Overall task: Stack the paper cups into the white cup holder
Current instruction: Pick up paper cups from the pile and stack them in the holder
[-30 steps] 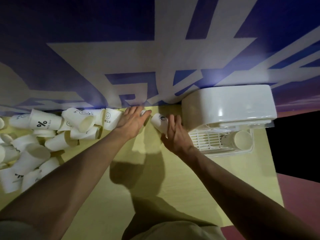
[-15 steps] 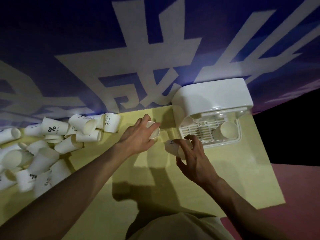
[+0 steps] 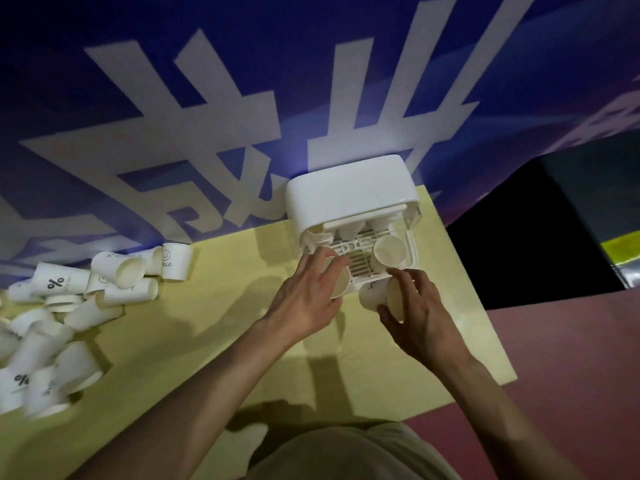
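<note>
At the counter's (image 3: pixel 194 341) far right corner, each hand grasps one paper cup: left hand (image 3: pixel 304 296) (cup (image 3: pixel 338 285) over the holder's (image 3: pixel 346 195) rack), right hand (image 3: pixel 415 306) another cup (image 3: pixel 375 294).

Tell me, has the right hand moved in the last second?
Yes. The right hand, gripping a paper cup, has come round from the white cup holder's left side to its front tray.

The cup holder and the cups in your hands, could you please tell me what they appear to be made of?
Cup holder: probably moulded plastic, glossy white, judging by the bright highlights on its rounded shell and the slotted rack. Cups in the left hand and right hand: thin matte paper by the look, with a rolled rim and dull cream inside; any coating can't be told.
</note>
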{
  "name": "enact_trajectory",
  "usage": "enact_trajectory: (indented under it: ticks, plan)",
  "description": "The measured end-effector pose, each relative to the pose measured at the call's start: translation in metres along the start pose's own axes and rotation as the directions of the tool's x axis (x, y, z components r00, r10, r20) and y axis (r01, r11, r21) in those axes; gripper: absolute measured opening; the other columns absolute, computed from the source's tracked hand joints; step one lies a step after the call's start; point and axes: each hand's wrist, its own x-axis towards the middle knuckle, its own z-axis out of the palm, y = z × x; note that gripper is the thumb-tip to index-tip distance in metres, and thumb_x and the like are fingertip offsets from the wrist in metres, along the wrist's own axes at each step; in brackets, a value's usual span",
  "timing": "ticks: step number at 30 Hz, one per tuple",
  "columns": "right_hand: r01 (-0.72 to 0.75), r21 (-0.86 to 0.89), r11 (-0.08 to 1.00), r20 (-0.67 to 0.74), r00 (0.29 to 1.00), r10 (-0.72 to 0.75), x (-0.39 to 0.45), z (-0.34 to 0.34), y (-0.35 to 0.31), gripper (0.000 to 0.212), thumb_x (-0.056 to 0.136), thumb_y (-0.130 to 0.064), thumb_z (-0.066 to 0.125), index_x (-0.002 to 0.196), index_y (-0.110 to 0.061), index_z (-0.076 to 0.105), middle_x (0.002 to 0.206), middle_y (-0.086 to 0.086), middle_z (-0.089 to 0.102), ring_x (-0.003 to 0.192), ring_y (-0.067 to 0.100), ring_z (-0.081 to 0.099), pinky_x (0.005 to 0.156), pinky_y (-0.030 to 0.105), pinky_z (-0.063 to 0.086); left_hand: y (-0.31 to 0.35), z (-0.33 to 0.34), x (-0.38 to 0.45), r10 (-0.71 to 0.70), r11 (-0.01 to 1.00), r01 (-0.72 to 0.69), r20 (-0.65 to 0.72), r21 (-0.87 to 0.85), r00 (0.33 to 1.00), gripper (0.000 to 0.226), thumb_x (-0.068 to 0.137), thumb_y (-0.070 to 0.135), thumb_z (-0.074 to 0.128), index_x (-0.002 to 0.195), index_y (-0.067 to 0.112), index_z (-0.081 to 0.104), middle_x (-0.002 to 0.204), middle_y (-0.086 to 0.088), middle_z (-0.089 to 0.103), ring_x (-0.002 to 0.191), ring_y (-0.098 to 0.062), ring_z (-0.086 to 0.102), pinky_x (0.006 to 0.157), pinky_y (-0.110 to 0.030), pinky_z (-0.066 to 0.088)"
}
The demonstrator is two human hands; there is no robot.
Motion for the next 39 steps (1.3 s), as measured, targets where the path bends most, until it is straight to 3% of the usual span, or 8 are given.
enact_trajectory:
  ticks: [3, 6, 11, 15, 20, 27, 34, 39]
  plan:
    - [-0.052, 0.052, 0.997, -0.053, 0.997, 0.054, -0.006, -0.02, 0.026, 0.063, 0.088, -0.033, 0.075, 0.143, -0.026, 0.044, 0.136, 0.005, 0.044, 0.113, 0.03, 0.058, 0.078, 0.039, 0.058, 0.029, 0.013, 0.02, -0.018, 1.0, 0.018, -0.026, -0.007, 1.0, 0.06, 0.088, 0.02, 0.069, 0.138, 0.029, 0.039, 0.14, 0.004, 0.033, 0.124, -0.024, 0.046, 0.071, -0.041, 0.059]
    - [-0.088, 0.074, 0.993, -0.069, 0.993, 0.094, -0.008, -0.034, 0.051, 0.066, 0.086, -0.037, 0.077, 0.143, -0.03, 0.044, 0.137, 0.003, 0.044, 0.111, 0.027, 0.059, 0.075, 0.031, 0.055, 0.05, 0.022, 0.041, -0.078, 0.995, 0.08, -0.044, 0.061, 0.996, 0.058, 0.092, 0.037, 0.069, 0.141, 0.029, 0.039, 0.138, 0.005, 0.037, 0.111, -0.027, 0.056, 0.074, -0.044, 0.057]
    - [-0.084, 0.107, 0.991, -0.047, 0.995, 0.089, -0.003, -0.046, 0.079, 0.068, 0.089, -0.043, 0.073, 0.146, -0.024, 0.041, 0.132, 0.0, 0.049, 0.102, 0.023, 0.062, 0.076, 0.031, 0.053, 0.071, 0.033, 0.073, -0.083, 0.983, 0.103, -0.134, 0.151, 0.987, 0.059, 0.091, 0.055, 0.064, 0.139, 0.027, 0.044, 0.138, 0.004, 0.045, 0.099, -0.025, 0.066, 0.067, -0.043, 0.057]
    - [-0.032, 0.152, 0.988, -0.022, 0.999, 0.035, 0.004, -0.05, 0.101, 0.064, 0.091, -0.041, 0.071, 0.146, -0.026, 0.043, 0.133, 0.001, 0.048, 0.101, 0.02, 0.061, 0.08, 0.029, 0.054, 0.08, 0.045, 0.096, -0.061, 0.986, 0.074, -0.087, 0.151, 0.994, 0.063, 0.088, 0.042, 0.074, 0.14, 0.025, 0.045, 0.136, -0.001, 0.044, 0.107, -0.027, 0.061, 0.074, -0.046, 0.058]
    - [-0.015, 0.165, 0.986, 0.009, 1.0, 0.014, 0.011, -0.051, 0.125, 0.061, 0.091, -0.041, 0.071, 0.144, -0.031, 0.043, 0.133, -0.001, 0.043, 0.1, 0.022, 0.06, 0.075, 0.037, 0.059, 0.084, 0.07, 0.112, -0.124, 0.977, 0.12, 0.009, 0.176, 0.992, 0.061, 0.088, 0.033, 0.076, 0.139, 0.026, 0.043, 0.143, 0.0, 0.036, 0.114, -0.028, 0.056, 0.082, -0.047, 0.057]
    - [-0.022, 0.183, 0.983, 0.04, 0.999, 0.015, 0.014, -0.055, 0.151, 0.062, 0.091, -0.04, 0.071, 0.145, -0.029, 0.043, 0.138, 0.001, 0.04, 0.11, 0.024, 0.058, 0.086, 0.039, 0.058, 0.074, 0.104, 0.131, -0.211, 0.969, 0.184, 0.171, 0.162, 0.962, 0.07, 0.094, 0.034, 0.069, 0.153, 0.025, 0.031, 0.16, -0.006, 0.024, 0.138, -0.031, 0.043, 0.11, -0.043, 0.043]
    - [-0.074, 0.208, 0.975, 0.061, 0.996, 0.063, 0.023, -0.063, 0.162, 0.06, 0.091, -0.037, 0.071, 0.144, -0.031, 0.043, 0.142, -0.001, 0.039, 0.119, 0.024, 0.055, 0.088, 0.042, 0.057, 0.065, 0.106, 0.154, -0.249, 0.967, 0.226, 0.267, 0.115, 0.931, 0.071, 0.097, 0.039, 0.063, 0.156, 0.023, 0.028, 0.16, -0.007, 0.025, 0.138, -0.032, 0.043, 0.112, -0.043, 0.038]
    - [0.0, 0.226, 0.974, 0.029, 1.0, -0.007, 0.042, -0.068, 0.147, 0.06, 0.091, -0.034, 0.072, 0.144, -0.03, 0.044, 0.142, -0.003, 0.038, 0.118, 0.022, 0.055, 0.083, 0.042, 0.058, 0.057, 0.103, 0.146, -0.241, 0.97, 0.229, 0.252, 0.076, 0.937, 0.083, 0.091, 0.047, 0.068, 0.158, 0.027, 0.023, 0.161, -0.004, 0.024, 0.141, -0.03, 0.039, 0.112, -0.045, 0.039]
